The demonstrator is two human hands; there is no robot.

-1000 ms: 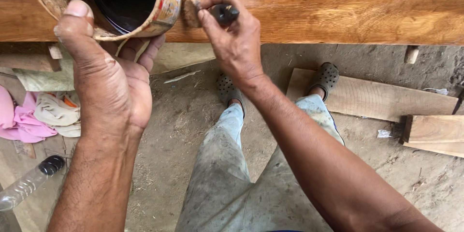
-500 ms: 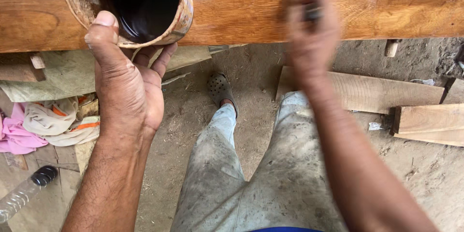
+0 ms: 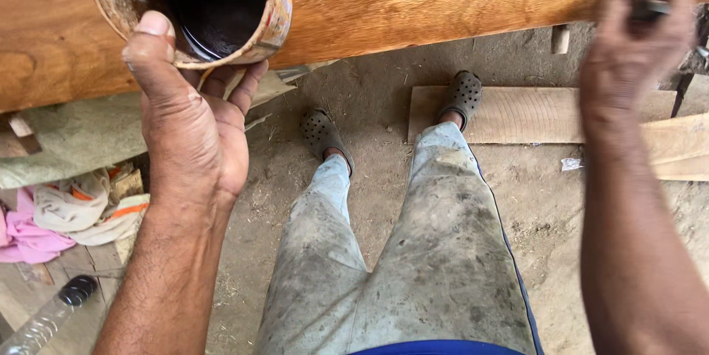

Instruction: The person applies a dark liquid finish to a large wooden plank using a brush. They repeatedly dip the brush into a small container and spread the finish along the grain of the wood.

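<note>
Left hand (image 3: pixel 188 141), left of centre: thumb over the rim and fingers beneath a worn tin can (image 3: pixel 214 8) of dark liquid, upper left, against the varnished wooden beam (image 3: pixel 413 0). Right hand (image 3: pixel 635 52), upper right, blurred: closed around a small dark tool (image 3: pixel 650 8) at the beam. Plastic bottle (image 3: pixel 48 318), lower left.

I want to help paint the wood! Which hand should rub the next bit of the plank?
Probably the right hand: it grips a small dark-handled tool right against the wooden plank. The left hand is busy, holding the can of dark liquid.
</note>
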